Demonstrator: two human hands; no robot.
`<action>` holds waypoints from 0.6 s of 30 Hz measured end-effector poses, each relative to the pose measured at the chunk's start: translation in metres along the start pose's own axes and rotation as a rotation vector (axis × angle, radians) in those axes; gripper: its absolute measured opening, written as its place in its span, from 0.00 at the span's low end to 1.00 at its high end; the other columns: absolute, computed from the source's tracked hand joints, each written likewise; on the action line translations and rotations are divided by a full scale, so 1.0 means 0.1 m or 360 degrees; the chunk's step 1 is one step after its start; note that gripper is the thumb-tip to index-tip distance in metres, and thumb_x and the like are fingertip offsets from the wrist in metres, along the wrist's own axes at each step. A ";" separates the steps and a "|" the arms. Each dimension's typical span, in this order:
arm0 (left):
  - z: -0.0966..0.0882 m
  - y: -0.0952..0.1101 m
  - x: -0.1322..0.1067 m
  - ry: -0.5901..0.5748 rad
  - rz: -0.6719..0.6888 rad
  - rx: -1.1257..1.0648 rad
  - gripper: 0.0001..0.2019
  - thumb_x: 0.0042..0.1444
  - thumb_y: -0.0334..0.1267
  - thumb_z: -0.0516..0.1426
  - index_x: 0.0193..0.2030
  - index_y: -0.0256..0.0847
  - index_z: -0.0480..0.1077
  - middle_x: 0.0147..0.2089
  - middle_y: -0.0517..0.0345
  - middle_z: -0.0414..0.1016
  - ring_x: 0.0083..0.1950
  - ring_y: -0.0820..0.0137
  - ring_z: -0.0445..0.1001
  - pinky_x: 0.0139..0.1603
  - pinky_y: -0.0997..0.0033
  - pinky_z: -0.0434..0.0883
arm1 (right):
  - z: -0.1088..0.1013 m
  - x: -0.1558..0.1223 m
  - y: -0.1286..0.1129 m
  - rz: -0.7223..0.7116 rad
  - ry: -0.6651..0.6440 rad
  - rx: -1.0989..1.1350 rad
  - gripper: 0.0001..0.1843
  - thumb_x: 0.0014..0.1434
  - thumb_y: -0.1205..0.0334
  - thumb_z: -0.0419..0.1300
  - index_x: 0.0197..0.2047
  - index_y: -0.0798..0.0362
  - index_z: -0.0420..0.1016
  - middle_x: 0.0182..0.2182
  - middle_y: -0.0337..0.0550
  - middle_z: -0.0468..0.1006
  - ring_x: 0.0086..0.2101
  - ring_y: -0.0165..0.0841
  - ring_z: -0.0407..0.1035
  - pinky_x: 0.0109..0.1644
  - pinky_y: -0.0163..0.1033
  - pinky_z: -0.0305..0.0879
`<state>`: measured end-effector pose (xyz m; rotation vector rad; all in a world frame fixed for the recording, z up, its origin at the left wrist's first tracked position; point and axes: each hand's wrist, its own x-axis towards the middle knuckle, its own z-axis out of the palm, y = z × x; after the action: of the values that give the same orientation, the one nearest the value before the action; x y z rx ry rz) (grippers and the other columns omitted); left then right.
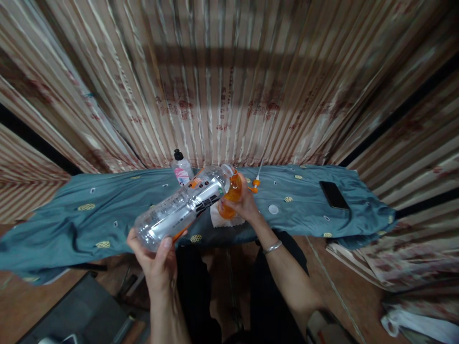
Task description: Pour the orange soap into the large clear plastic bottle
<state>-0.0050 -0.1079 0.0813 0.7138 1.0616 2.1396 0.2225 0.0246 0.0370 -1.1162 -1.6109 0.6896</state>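
My left hand [158,260] is closed around the base of a large clear plastic bottle [179,208] with a silver and orange label. The bottle is tilted, its neck pointing up and to the right, over the top of an orange bottle [232,193]. My right hand [244,200] grips that orange bottle, which stands roughly upright above a white tissue [218,220]. Whether any liquid passes between the two is too blurred to tell. An orange pump top [256,183] with a pale tube lies just beyond my right hand.
Behind the clear bottle stands a squeeze bottle [182,167] with a black cap. A round white disc [273,209] and a black phone [333,195] lie on the green patterned cloth [304,220]. Striped curtains [222,95] hang at the back and sides.
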 end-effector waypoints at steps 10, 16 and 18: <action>-0.02 0.02 0.03 -0.0002 -0.0018 -0.0033 0.37 0.37 0.41 0.80 0.54 0.54 0.72 0.61 0.54 0.75 0.50 0.62 0.77 0.33 0.71 0.81 | 0.00 0.00 -0.03 0.0034 -0.0015 0.0063 0.55 0.55 0.55 0.77 0.80 0.50 0.58 0.65 0.54 0.84 0.63 0.52 0.82 0.68 0.58 0.79; -0.04 -0.03 0.12 -0.0036 -0.0023 -0.0043 0.38 0.36 0.42 0.80 0.55 0.56 0.71 0.64 0.55 0.74 0.52 0.61 0.76 0.35 0.69 0.82 | -0.01 0.02 -0.03 0.0021 0.0003 0.0068 0.56 0.54 0.53 0.78 0.79 0.50 0.59 0.63 0.54 0.84 0.63 0.52 0.80 0.69 0.57 0.78; -0.04 -0.05 0.16 -0.0056 -0.0039 -0.0049 0.38 0.36 0.43 0.80 0.55 0.56 0.71 0.64 0.55 0.73 0.52 0.61 0.77 0.37 0.67 0.83 | -0.02 0.02 -0.03 0.0006 0.0018 0.0045 0.56 0.54 0.54 0.78 0.79 0.51 0.59 0.63 0.55 0.84 0.63 0.52 0.80 0.69 0.57 0.79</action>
<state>-0.0172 -0.0956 0.0778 0.7178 1.0115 2.1102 0.2228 0.0250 0.0412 -1.1012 -1.5855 0.7055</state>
